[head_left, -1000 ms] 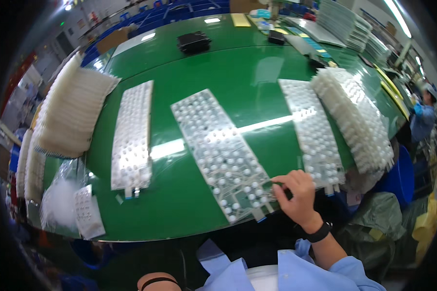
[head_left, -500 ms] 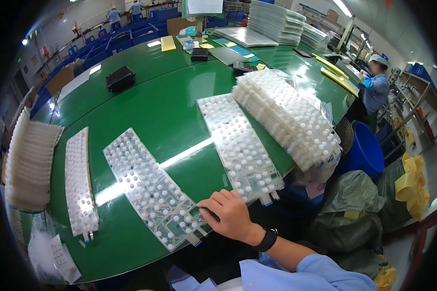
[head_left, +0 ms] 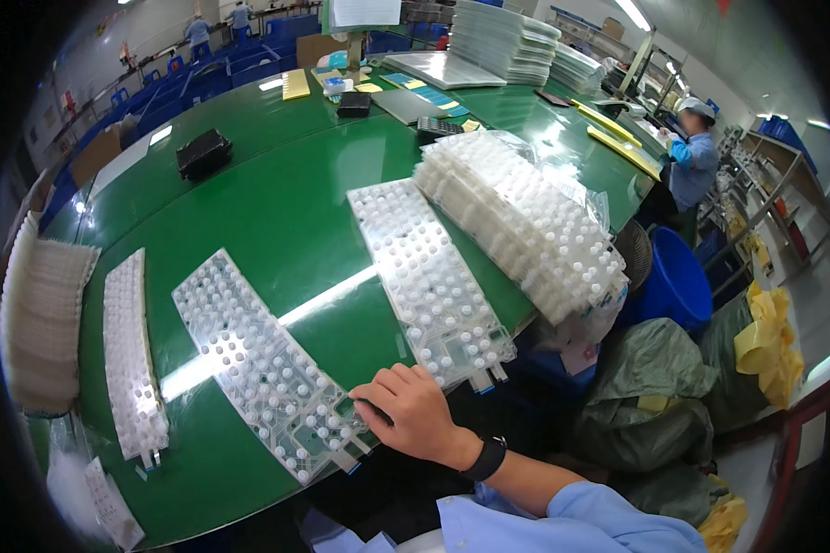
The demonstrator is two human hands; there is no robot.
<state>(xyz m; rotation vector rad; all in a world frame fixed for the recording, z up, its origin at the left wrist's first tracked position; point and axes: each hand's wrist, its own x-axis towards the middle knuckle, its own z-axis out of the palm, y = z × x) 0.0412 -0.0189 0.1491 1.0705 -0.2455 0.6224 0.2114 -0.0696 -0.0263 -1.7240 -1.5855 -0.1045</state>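
A clear keyboard membrane sheet [head_left: 258, 359] dotted with white domes lies slantwise on the green table, its near end by the front edge. My right hand [head_left: 410, 415], wearing a black wristband, has its fingers curled and pinched at the right near corner of this sheet. Just beyond the hand lies a second membrane sheet [head_left: 424, 276], its short connector tails poking over the table edge. Further left is a third, narrower-looking sheet [head_left: 134, 355]. My left hand is not in view.
A thick pile of membrane sheets [head_left: 526, 221] stands at the right, and another stack [head_left: 46, 323] at the far left. Behind are a black block [head_left: 203, 153] and clear trays [head_left: 503, 41]. A blue bin [head_left: 678, 281] and green sacks [head_left: 650, 387] stand right of the table [head_left: 286, 212]. A co-worker [head_left: 696, 157] is beyond.
The whole scene has shifted slightly left in the picture as the view turned. My right hand stays at the same corner of the middle sheet, and the sheets keep their places.
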